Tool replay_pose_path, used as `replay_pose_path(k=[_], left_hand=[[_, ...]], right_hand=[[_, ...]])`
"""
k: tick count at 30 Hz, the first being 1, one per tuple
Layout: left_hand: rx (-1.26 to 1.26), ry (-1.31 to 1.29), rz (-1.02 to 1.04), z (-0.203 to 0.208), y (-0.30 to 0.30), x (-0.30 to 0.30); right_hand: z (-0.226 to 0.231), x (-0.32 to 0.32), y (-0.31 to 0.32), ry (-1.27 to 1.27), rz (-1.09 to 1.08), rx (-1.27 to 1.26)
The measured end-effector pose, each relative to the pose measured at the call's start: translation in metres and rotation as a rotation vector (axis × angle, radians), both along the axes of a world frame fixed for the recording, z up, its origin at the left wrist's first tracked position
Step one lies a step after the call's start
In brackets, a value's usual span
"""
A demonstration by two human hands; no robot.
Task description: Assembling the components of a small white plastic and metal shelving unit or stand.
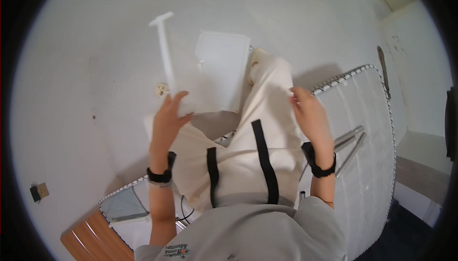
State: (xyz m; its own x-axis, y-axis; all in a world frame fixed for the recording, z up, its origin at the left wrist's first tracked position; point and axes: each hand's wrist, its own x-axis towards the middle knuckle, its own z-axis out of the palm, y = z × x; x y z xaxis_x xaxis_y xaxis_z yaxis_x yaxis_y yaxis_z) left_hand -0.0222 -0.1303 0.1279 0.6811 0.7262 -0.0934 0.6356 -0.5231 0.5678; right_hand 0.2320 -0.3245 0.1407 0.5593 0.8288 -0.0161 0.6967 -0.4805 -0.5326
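Observation:
My left hand hovers above my left knee, its thumb and fingers apart and nothing between them. Just beyond its fingertips is the lower end of a white T-shaped bar. A round cream-coloured piece with small holes lies beside that end. Over by my right knee, my right hand is empty, with loosely bent fingers. Between the hands and farther off lies a flat white panel, with a small notch on its left edge. Both wrists wear black bands.
To my right spreads a white sheet with a laced, black-and-white edge, with metal tubes on it. Brown ribbed boards are at lower left. A wall socket with a black plug is at far left. Black straps cross my pale trousers.

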Motion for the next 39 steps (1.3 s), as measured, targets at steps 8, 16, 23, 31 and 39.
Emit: replay_pose_path(k=[8,16,23,31,39], left_hand=[[0.067,-0.063,-0.045,0.003,0.002,-0.006],[0.191,-0.038,-0.058,0.002,-0.003,-0.006],[0.013,-0.023,0.034,0.005,-0.01,-0.006],[0.011,-0.038,-0.035,0.006,-0.018,0.001],[0.159,0.032,0.021,0.003,-0.024,0.003]], right_hand=[[0.116,0.024,-0.121,-0.283,-0.561,0.231],[-0.051,0.14,-0.256,-0.129,-0.723,-0.384],[-0.214,0.112,-0.294,-0.066,-0.914,-0.521],[-0.224,0.119,-0.303,0.127,-1.121,-0.272],[-0.159,0.089,-0.242,0.003,-1.134,0.14]])
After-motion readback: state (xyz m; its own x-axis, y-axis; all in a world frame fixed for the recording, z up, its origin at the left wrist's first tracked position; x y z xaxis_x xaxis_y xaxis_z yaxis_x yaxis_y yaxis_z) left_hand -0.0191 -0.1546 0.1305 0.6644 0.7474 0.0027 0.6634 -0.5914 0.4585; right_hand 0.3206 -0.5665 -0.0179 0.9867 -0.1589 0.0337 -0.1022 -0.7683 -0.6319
